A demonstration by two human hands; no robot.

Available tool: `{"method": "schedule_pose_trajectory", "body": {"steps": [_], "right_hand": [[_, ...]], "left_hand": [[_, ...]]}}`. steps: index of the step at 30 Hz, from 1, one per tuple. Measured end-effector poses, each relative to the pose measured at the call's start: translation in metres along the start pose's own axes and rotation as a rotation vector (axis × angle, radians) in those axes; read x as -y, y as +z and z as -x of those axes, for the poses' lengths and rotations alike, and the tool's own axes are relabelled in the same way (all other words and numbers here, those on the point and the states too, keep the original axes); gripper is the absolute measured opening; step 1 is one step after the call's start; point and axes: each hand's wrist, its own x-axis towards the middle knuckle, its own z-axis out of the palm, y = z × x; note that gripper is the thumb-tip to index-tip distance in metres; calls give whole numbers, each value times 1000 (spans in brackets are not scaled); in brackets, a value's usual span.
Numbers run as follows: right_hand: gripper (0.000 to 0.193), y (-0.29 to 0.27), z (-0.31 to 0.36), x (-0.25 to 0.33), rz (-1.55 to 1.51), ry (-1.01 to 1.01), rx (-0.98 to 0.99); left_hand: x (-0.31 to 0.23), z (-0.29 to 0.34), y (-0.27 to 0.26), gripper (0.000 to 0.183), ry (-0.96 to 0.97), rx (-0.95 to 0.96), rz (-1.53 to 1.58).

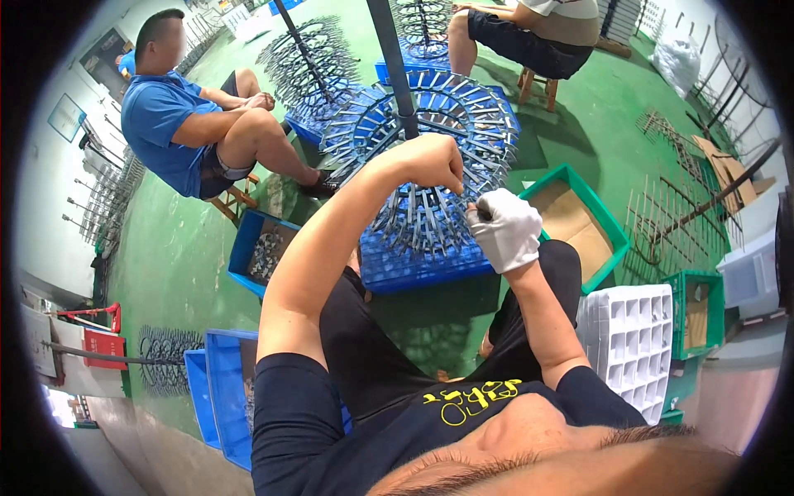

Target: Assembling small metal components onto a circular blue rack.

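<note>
In front of me stands a round tiered rack [463, 107] on a dark upright pole, with many narrow metal pieces sticking out around its rings. My left hand [434, 161] is bare and bent down over the rack's near right side, its fingertips pinched together. Whatever they hold is too small to make out. Just right of it and slightly lower, my right hand [506, 231] wears a white glove, its fingers curled closed. Something small and dark shows at its fingertips, but I cannot tell what. The two hands are close together without touching.
A blue crate [422, 269] sits under the rack. At right are a green tray [612, 240] lined with cardboard and a white compartment tray [637, 347]. Blue bins [236, 260] with small metal parts stand at left. Two people sit on stools beyond, near other racks [306, 66].
</note>
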Motion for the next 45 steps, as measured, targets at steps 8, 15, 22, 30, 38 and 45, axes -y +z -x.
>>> {"method": "schedule_pose_trajectory", "body": {"steps": [8, 15, 22, 30, 38, 45], "right_hand": [[12, -1, -4, 2, 44, 49, 71], [15, 0, -7, 4, 113, 14, 67], [15, -3, -5, 3, 57, 37, 76], [13, -26, 13, 25, -164, 62, 169], [13, -27, 28, 38, -385, -51, 673], [30, -20, 28, 31, -452, -72, 793]], "left_hand": [[-3, 1, -2, 17, -17, 18, -6], [0, -1, -1, 15, 11, 2, 1], [-6, 20, 10, 11, -28, -217, 319], [-21, 102, 123, 61, -166, -329, 1709], [-27, 116, 171, 81, -239, -466, 1764], [-27, 117, 171, 74, -185, -394, 1669]]}}
